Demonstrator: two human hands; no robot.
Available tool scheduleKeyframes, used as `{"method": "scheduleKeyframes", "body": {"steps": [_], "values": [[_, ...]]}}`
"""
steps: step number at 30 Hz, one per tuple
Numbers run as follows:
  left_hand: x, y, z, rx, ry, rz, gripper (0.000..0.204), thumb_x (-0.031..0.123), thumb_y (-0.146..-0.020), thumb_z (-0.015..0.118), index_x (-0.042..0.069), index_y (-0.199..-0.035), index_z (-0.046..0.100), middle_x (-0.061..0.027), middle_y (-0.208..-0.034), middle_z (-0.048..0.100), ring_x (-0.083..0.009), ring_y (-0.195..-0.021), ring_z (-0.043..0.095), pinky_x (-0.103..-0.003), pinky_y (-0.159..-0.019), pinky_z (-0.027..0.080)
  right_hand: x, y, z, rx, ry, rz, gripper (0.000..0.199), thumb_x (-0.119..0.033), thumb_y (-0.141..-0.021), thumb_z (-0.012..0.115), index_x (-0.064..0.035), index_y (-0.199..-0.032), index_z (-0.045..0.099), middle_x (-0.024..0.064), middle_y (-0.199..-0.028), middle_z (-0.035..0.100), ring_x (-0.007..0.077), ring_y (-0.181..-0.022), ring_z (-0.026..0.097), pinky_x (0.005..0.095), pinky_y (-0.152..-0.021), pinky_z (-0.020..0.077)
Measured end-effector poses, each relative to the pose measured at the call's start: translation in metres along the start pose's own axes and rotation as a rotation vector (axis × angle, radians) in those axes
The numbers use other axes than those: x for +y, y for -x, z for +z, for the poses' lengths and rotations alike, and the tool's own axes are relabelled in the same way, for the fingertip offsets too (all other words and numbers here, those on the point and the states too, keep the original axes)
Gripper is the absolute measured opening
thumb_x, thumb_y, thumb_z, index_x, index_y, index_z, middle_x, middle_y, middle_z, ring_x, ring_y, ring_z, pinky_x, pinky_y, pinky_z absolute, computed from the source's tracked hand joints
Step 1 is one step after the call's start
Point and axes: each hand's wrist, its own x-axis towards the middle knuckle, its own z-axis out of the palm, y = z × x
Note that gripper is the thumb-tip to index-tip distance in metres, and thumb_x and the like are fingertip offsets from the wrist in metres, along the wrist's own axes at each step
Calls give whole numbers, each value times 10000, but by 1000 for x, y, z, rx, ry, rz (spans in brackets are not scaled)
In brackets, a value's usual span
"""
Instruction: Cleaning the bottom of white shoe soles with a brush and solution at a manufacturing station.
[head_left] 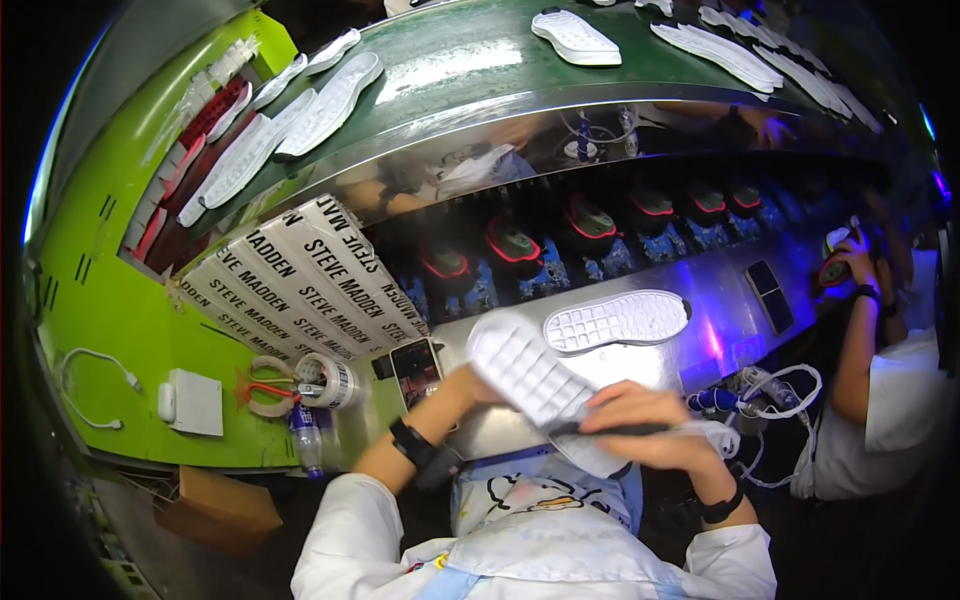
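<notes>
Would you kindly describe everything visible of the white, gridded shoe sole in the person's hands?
The white, rubbery-looking shoe sole shows raised blocks in a grid, its upper end blurred. It slants toward the lower right, at the shiny metal bench. The left hand, partly hidden behind it, holds its left side; the right hand holds a slim dark tool across it.

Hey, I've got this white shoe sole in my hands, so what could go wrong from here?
The slim dark tool in your right hand sits close to the lower end of the held shoe sole, so a slip might mark it. The phone lies near your left hand and could get knocked. The other white sole rests on the metal bench just beyond the held one, so the two might bump.
</notes>
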Motion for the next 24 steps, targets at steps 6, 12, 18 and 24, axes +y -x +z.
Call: {"method": "scheduleKeyframes", "body": {"steps": [6, 12, 18, 24], "values": [[-69, -32, 12, -216, 173, 705, 709, 507, -919, 322, 72, -1467, 204, -198, -1476, 272, -385, -1276, 394, -499, -1055, 338, 5, -11, 36, 304, -360, 406, 254, -25, -740, 710, -2, -993, 702, 137, -881, 687, 198, -827, 641, 271, -792, 491], [-71, -42, 2, -199, 389, 741, 651, 453, -896, 410, 91, -1428, 310, -175, -1402, 392, -328, -1181, 442, -463, -993, 400, 20, -29, 75, 427, 513, -205, 249, -31, -669, 713, -32, -917, 682, 85, -789, 652, 218, -732, 582, 337, -717, 426], [-65, -28, 12, -120, 341, 850, 647, 426, -873, 515, 115, -1412, 338, -135, -1361, 430, -310, -1092, 462, -484, -954, 413, 14, -37, 67, 450, 516, -193, 269, -52, -675, 705, -47, -944, 689, 80, -917, 679, 230, -745, 579, 362, -716, 418], [-48, -18, 21, -168, 222, 824, 684, 447, -880, 484, 91, -1434, 299, -160, -1402, 370, -313, -1114, 454, -483, -925, 440, 2, -28, 66, 182, -54, 101, 194, -80, -759, 707, -72, -953, 714, 89, -905, 692, 195, -792, 635, 298, -707, 482]]}}
